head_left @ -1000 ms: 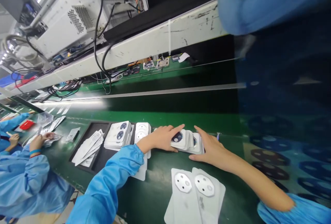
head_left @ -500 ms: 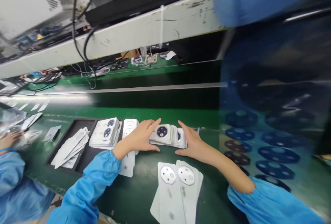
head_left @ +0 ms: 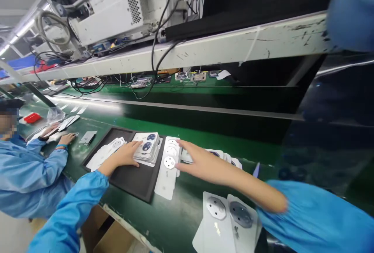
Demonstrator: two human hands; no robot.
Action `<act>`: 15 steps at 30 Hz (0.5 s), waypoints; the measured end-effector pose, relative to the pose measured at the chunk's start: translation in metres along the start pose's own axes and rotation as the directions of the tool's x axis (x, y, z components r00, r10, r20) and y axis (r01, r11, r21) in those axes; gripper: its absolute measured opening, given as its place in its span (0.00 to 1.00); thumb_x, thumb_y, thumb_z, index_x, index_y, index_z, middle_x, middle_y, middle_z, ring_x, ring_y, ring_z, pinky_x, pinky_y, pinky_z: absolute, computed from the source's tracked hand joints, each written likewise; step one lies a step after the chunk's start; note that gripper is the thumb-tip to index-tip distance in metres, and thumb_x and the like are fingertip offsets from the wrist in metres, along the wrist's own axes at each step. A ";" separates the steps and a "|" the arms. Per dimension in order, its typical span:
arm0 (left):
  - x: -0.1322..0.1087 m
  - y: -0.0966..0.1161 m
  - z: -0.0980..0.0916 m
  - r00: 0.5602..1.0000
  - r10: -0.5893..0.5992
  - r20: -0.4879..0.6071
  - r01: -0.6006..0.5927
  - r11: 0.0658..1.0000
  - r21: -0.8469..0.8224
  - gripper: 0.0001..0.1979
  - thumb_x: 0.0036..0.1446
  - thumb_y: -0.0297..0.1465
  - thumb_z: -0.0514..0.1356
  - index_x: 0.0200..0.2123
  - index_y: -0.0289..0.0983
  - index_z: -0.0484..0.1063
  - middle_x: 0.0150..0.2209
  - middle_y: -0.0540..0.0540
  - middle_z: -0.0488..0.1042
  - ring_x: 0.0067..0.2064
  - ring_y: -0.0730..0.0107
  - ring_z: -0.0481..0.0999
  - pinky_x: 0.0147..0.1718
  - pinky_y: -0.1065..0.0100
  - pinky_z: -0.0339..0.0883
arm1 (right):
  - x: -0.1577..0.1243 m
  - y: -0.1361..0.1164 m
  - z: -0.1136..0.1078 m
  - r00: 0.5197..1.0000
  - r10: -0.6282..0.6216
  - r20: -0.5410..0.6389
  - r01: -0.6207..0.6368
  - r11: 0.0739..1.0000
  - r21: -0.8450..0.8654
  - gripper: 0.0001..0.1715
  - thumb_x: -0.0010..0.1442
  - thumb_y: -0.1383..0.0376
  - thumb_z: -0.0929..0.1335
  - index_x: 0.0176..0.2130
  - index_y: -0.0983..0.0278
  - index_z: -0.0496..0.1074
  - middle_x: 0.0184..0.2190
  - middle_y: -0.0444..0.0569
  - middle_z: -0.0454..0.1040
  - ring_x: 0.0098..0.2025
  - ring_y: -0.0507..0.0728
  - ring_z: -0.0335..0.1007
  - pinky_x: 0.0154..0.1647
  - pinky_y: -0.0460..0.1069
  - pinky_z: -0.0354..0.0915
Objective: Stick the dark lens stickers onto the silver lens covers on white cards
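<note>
Nearest me is the smooth green bench (head_left: 182, 218), its front edge scuffed pale, with a cardboard box (head_left: 113, 237) below. On it I count two front cards (head_left: 216, 210) showing their discs, one white and one grey, with more white corners peeping out beneath. They are flat, matte and round-cornered.

Past them, the right hand (head_left: 193, 158) reaches across with thumb and forefinger well parted, their tips at the right edge of a white pile (head_left: 166, 175) that shows three eight-sided discs; I can't tell whether they press on it. Behind that forearm lies a spread stack (head_left: 226, 156), partly hidden, and near it a purple tip (head_left: 256, 170).

The left hand (head_left: 126, 155) has its thumb and fingers spread at the left side of a squared stack (head_left: 149, 140), which shows two round, glossy dark-blue discs; I can't confirm a grip. That stack sits in one shallow black tray (head_left: 125, 181), alongside a loose fan of white cards (head_left: 102, 153).

Farther left I see a co-worker (head_left: 29, 175) in a wrinkled blue smock, near a red item (head_left: 32, 118). Beyond run a chipped white beam (head_left: 201, 56), drooping black cables (head_left: 154, 50) and a perforated metal machine (head_left: 117, 23).
</note>
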State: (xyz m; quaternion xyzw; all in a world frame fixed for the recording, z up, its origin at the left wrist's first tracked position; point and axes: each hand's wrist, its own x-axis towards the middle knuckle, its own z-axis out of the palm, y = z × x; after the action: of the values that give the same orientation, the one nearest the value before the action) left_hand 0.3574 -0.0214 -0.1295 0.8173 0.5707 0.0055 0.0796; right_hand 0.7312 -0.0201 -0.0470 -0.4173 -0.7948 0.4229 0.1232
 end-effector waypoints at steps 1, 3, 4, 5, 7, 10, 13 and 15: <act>0.006 -0.005 0.001 1.000 0.006 0.019 -0.006 1.000 0.010 0.37 0.58 0.44 0.70 0.65 0.37 0.62 0.62 0.36 0.65 0.60 0.48 0.69 0.58 0.47 0.65 | 0.020 -0.010 0.006 0.999 0.025 0.025 -0.026 0.998 0.050 0.43 0.61 0.57 0.73 0.70 0.63 0.60 0.66 0.58 0.65 0.66 0.69 0.63 0.65 0.60 0.62; 0.016 -0.011 0.005 0.999 0.012 0.036 -0.013 0.999 0.031 0.29 0.63 0.44 0.66 0.61 0.36 0.66 0.59 0.38 0.67 0.58 0.50 0.69 0.56 0.47 0.66 | 0.060 -0.022 0.022 0.998 0.045 0.051 -0.049 0.996 0.071 0.33 0.64 0.57 0.72 0.64 0.65 0.67 0.59 0.59 0.73 0.58 0.67 0.72 0.58 0.56 0.68; 0.020 -0.013 0.006 0.999 0.014 0.040 -0.015 0.999 0.038 0.27 0.64 0.44 0.65 0.59 0.36 0.67 0.58 0.38 0.67 0.57 0.51 0.69 0.56 0.47 0.66 | 0.078 -0.024 0.031 0.997 0.051 0.059 -0.055 0.996 0.069 0.28 0.65 0.57 0.71 0.60 0.65 0.70 0.56 0.58 0.75 0.55 0.65 0.74 0.55 0.55 0.69; 0.022 -0.015 0.007 0.999 0.017 0.043 -0.019 0.999 0.043 0.26 0.64 0.44 0.65 0.58 0.36 0.67 0.58 0.39 0.67 0.57 0.51 0.69 0.55 0.48 0.66 | 0.093 -0.025 0.041 0.997 0.058 0.059 -0.061 0.997 0.054 0.25 0.67 0.55 0.70 0.58 0.65 0.72 0.55 0.57 0.76 0.54 0.64 0.75 0.54 0.54 0.69; 0.024 -0.017 0.008 0.999 0.023 0.045 -0.025 0.999 0.046 0.24 0.65 0.44 0.64 0.56 0.36 0.68 0.58 0.39 0.66 0.57 0.52 0.69 0.55 0.49 0.67 | 0.116 -0.023 0.060 0.995 0.085 0.046 -0.085 0.996 0.005 0.23 0.69 0.53 0.68 0.54 0.67 0.73 0.54 0.58 0.76 0.54 0.65 0.74 0.53 0.54 0.68; 0.020 -0.019 0.009 0.999 0.028 0.033 -0.030 0.999 0.042 0.23 0.65 0.44 0.64 0.55 0.36 0.68 0.57 0.40 0.66 0.56 0.53 0.69 0.53 0.51 0.68 | 0.129 -0.018 0.085 0.991 0.131 -0.023 -0.133 0.987 -0.095 0.27 0.73 0.50 0.61 0.54 0.69 0.71 0.54 0.61 0.75 0.57 0.69 0.70 0.55 0.57 0.64; 0.013 -0.020 0.011 0.999 0.030 0.025 -0.031 0.999 0.036 0.25 0.64 0.45 0.64 0.56 0.36 0.67 0.55 0.40 0.66 0.54 0.53 0.69 0.53 0.52 0.67 | 0.127 -0.015 0.105 0.982 0.154 -0.108 -0.173 0.966 -0.192 0.29 0.75 0.50 0.55 0.55 0.69 0.69 0.54 0.63 0.74 0.59 0.72 0.66 0.56 0.60 0.62; 0.009 -0.020 0.014 0.999 0.038 0.036 -0.039 0.999 0.032 0.33 0.58 0.47 0.69 0.58 0.36 0.65 0.56 0.39 0.65 0.55 0.51 0.68 0.53 0.52 0.66 | 0.125 -0.014 0.116 0.977 0.152 -0.147 -0.186 0.949 -0.255 0.28 0.74 0.51 0.57 0.55 0.70 0.69 0.54 0.64 0.74 0.59 0.73 0.65 0.55 0.60 0.61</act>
State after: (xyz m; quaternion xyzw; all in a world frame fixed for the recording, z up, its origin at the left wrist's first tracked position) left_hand 0.3430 -0.0076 -0.1469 0.8293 0.5533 -0.0167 0.0761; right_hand 0.5817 0.0057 -0.1265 -0.5224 -0.7966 0.2937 0.0788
